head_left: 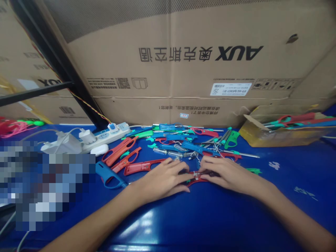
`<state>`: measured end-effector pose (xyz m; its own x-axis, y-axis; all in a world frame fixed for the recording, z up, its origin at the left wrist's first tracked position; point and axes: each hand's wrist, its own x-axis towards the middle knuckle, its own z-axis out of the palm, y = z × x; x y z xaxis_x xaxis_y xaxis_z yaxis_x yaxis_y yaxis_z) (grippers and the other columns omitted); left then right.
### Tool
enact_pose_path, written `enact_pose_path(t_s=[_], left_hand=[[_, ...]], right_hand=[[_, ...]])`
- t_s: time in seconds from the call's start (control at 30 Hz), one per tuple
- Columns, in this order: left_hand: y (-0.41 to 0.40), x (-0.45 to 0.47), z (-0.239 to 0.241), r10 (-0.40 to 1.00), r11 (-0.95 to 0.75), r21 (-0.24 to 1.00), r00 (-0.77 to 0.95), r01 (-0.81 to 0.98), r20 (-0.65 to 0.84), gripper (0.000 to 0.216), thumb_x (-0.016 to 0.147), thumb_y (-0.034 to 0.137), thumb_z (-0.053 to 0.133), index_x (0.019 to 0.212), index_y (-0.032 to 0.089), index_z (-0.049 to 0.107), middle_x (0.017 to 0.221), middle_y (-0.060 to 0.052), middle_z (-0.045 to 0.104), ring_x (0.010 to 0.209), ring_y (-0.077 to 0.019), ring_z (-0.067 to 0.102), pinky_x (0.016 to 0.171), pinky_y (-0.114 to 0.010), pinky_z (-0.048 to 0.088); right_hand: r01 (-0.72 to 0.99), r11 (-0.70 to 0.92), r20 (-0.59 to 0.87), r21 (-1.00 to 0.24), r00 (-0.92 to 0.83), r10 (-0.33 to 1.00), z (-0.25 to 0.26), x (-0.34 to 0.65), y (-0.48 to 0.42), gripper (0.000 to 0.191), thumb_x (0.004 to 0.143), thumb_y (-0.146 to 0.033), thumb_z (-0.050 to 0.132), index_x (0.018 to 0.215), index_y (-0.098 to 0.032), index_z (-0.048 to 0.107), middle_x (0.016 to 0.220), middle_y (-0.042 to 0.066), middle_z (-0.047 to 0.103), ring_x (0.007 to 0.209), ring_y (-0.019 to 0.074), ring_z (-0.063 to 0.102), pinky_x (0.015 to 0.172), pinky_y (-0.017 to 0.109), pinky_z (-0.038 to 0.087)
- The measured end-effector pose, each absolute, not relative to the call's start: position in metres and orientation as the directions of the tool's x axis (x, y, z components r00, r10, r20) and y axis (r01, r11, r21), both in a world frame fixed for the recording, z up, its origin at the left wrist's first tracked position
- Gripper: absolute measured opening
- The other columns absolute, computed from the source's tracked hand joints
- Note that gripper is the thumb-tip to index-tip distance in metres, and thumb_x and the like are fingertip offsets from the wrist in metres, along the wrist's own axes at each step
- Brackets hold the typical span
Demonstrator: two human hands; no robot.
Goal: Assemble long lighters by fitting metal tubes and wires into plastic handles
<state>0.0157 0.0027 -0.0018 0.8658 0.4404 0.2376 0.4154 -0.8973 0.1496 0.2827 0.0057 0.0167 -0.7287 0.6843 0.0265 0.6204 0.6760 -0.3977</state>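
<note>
A white power strip (105,138) lies toward the worktop (183,224)'s back edge, left. The left hand (166,178) grips a red lighter casing (194,181) near the worktop's middle; the right hand (225,173) pinches its right end. Behind, a carton (183,71) reads "AUX" and "奥克斯空调" upside down; back right, a taped box (278,138) holds lighters (299,120)

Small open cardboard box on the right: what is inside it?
Red handles and blue parts show above the front wall of the box. Whatever lies lower is covered by that wall.

Moderate, diffuse light; pale glare streaks the worktop (210,220) before me; wide-angle edges stretch, left side partly pixelated.
</note>
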Motion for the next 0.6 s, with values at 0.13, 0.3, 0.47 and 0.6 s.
enact_pose_path(t_s=[0.13,0.3,0.47,0.6], left_hand=[[0.005,0.011,0.006,0.468,-0.881,0.202,0.847,0.427,0.251,0.046,0.098,0.05,0.055,0.135,0.023,0.054,0.126,-0.007,0.058,0.114,-0.0241,0.056,0.098,-0.039,0.043],[0.016,-0.003,0.017,0.523,-0.852,0.211,0.804,0.48,0.284,0.033,0.1,0.045,0.055,0.123,0.022,0.061,0.123,-0.007,0.061,0.116,-0.0237,0.052,0.1,-0.039,0.04],[0.02,-0.006,0.016,0.521,-0.847,0.255,0.826,0.467,0.218,0.023,0.101,0.041,0.056,0.107,0.022,0.067,0.103,-0.002,0.067,0.104,-0.0205,0.055,0.094,-0.036,0.04],[0.018,-0.003,0.016,0.515,-0.843,0.292,0.835,0.452,0.193,0.021,0.102,0.037,0.054,0.105,0.021,0.067,0.1,-0.003,0.068,0.101,-0.02,0.056,0.094,-0.036,0.04]], right_hand=[[0.617,0.68,0.022,-0.396,-0.734,0.679,0.019,0.286,0.006,0.026,0.102,-0.042,0.048,0.103,-0.024,0.067,0.102,0.005,0.066,0.087,0.0183,0.063,0.075,0.032,0.048],[0.662,0.665,0.015,-0.346,-0.705,0.709,0.02,0.298,0.008,0.03,0.1,-0.047,0.048,0.106,-0.026,0.069,0.11,0.005,0.068,0.092,0.0212,0.067,0.079,0.034,0.05],[0.63,0.702,0.103,-0.332,-0.715,0.691,0.02,0.296,0.006,0.034,0.101,-0.048,0.048,0.12,-0.03,0.069,0.113,0.006,0.069,0.092,0.0203,0.068,0.076,0.032,0.051],[0.567,0.751,0.078,-0.34,-0.778,0.623,0.019,0.283,0.001,0.035,0.104,-0.043,0.043,0.13,-0.034,0.064,0.099,0.004,0.067,0.082,0.0164,0.064,0.068,0.028,0.048]])
